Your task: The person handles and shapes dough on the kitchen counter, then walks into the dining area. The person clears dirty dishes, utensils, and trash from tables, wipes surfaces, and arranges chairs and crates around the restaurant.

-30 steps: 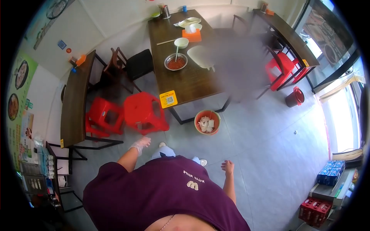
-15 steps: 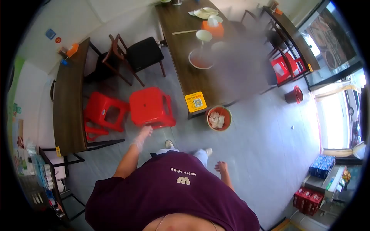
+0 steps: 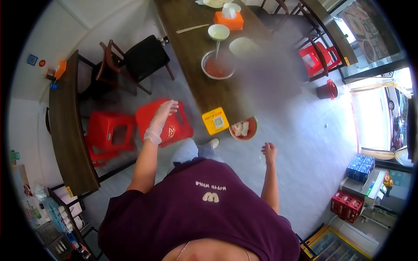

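My left hand (image 3: 165,114), in a clear plastic glove, is over a red stool (image 3: 182,126), its fingers loosely stretched and nothing in them. My right hand (image 3: 269,152) hangs over the floor, fingers slightly bent and apart, holding nothing. On the dark wooden table (image 3: 185,48) ahead are a metal bowl of red food (image 3: 217,67) with a utensil in it, a pale bowl (image 3: 218,32), chopsticks (image 3: 192,28), a white dish (image 3: 244,47) and an orange tissue box (image 3: 229,21). A yellow code card (image 3: 215,121) lies at the table's near corner.
A bin with tissues (image 3: 250,130) stands by the table's near end. Black chairs (image 3: 146,57), more red stools (image 3: 111,128) and a side table (image 3: 69,130) are on the left. A dark red bucket (image 3: 327,90) stands right. A grey blur hides the table's right side.
My left hand has moved forward over the red stool. My right hand has risen in view. The table and stools are nearer, and both of my feet have shifted.
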`<state>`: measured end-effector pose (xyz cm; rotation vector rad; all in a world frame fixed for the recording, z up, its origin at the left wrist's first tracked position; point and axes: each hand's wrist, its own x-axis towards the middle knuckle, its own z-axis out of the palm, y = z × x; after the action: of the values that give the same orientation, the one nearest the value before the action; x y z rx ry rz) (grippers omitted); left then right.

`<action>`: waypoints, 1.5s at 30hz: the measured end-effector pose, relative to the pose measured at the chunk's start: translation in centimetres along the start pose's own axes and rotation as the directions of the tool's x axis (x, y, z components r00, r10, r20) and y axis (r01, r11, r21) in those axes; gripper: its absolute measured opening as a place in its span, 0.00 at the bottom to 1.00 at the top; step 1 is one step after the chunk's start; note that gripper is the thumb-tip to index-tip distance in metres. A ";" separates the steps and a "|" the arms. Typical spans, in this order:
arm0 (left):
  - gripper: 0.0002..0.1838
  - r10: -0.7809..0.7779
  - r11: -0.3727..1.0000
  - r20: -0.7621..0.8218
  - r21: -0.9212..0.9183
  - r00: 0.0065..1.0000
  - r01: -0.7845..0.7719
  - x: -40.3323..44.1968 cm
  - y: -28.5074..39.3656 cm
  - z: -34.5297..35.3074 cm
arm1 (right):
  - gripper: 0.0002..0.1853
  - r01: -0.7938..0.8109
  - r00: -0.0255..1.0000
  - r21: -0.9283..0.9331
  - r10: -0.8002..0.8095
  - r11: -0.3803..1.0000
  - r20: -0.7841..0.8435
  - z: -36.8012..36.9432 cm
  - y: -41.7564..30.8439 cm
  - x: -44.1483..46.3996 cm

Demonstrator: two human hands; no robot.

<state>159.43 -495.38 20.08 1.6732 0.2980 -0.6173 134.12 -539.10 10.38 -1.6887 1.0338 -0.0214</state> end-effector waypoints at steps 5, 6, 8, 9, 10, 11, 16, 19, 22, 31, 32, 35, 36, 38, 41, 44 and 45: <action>0.18 0.043 0.998 -0.057 -0.034 0.997 -0.045 2.9 4.1 -0.2 | 0.12 0.274 0.961 -0.012 -0.274 0.962 -0.042 2.9 -12.1 2.9; 0.18 0.067 0.997 -0.063 -0.021 0.996 -0.069 4.0 5.7 -0.1 | 0.12 0.315 0.947 -0.011 -0.315 0.949 -0.056 3.5 -13.0 3.9; 0.18 0.096 0.995 -0.061 0.020 0.994 -0.095 6.0 7.9 0.2 | 0.11 0.372 0.924 -0.010 -0.371 0.928 -0.091 4.6 -14.0 4.6; 0.17 0.091 0.996 -0.033 0.004 0.995 -0.091 8.0 8.7 0.1 | 0.10 0.379 0.917 -0.035 -0.381 0.925 -0.121 5.1 -14.4 4.8; 0.17 0.094 0.995 -0.027 0.026 0.995 -0.093 9.7 9.9 0.6 | 0.09 0.384 0.908 -0.065 -0.389 0.921 -0.156 5.4 -14.9 5.0; 0.17 0.098 0.994 -0.022 0.044 0.995 -0.097 11.2 11.5 1.1 | 0.09 0.389 0.896 -0.098 -0.401 0.916 -0.189 5.6 -15.7 5.4; 0.18 0.306 0.945 0.021 0.115 0.952 -0.306 23.2 15.8 2.5 | 0.07 0.475 0.764 -0.278 -0.548 0.835 -0.339 7.1 -21.0 9.5; 0.30 0.596 0.686 0.106 0.447 0.796 -0.574 28.3 20.2 5.3 | 0.07 0.446 0.741 -0.283 -0.528 0.849 -0.416 8.7 -26.9 12.1; 0.41 0.641 0.414 0.368 0.574 0.674 -0.706 31.1 24.4 7.7 | 0.08 0.351 0.769 -0.338 -0.475 0.873 -0.428 10.6 -29.7 15.3; 0.49 0.502 0.337 0.490 0.648 0.713 -0.683 36.2 26.0 11.8 | 0.08 0.178 0.809 -0.123 -0.217 0.976 -0.547 11.1 -28.7 17.3; 0.48 0.553 0.340 0.479 0.617 0.682 -0.710 37.0 25.8 11.9 | 0.08 0.159 0.810 -0.093 -0.183 0.983 -0.557 10.6 -27.9 17.4; 0.39 0.715 0.335 0.391 0.538 0.580 -0.774 39.6 25.1 11.5 | 0.09 0.174 0.812 0.051 -0.114 0.984 -0.572 9.1 -26.7 17.2; 0.33 0.766 0.392 0.275 0.516 0.581 -0.761 40.6 26.0 11.5 | 0.09 0.162 0.803 0.047 -0.104 0.986 -0.587 8.8 -26.4 17.3; 0.27 0.609 0.734 0.098 0.304 0.787 -0.607 43.4 28.1 11.0 | 0.09 0.141 0.787 0.039 -0.088 0.989 -0.611 8.4 -25.8 17.2; 0.26 0.167 0.984 0.113 0.050 0.980 -0.173 51.4 29.5 9.4 | 0.09 0.068 0.798 -0.037 -0.077 0.997 -0.598 8.1 -25.1 16.8; 0.28 -0.148 0.948 0.146 -0.262 0.978 0.183 58.1 30.2 10.1 | 0.08 0.030 0.801 -0.117 -0.094 0.993 -0.591 8.3 -24.6 16.5; 0.27 -0.136 0.957 0.139 -0.239 0.981 0.167 59.3 30.5 10.8 | 0.09 0.013 0.803 -0.134 -0.090 0.991 -0.589 8.5 -25.4 16.3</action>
<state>221.59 -520.45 11.81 1.3731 0.4021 -0.7611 164.00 -542.37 19.46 -1.8711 1.4745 -0.5703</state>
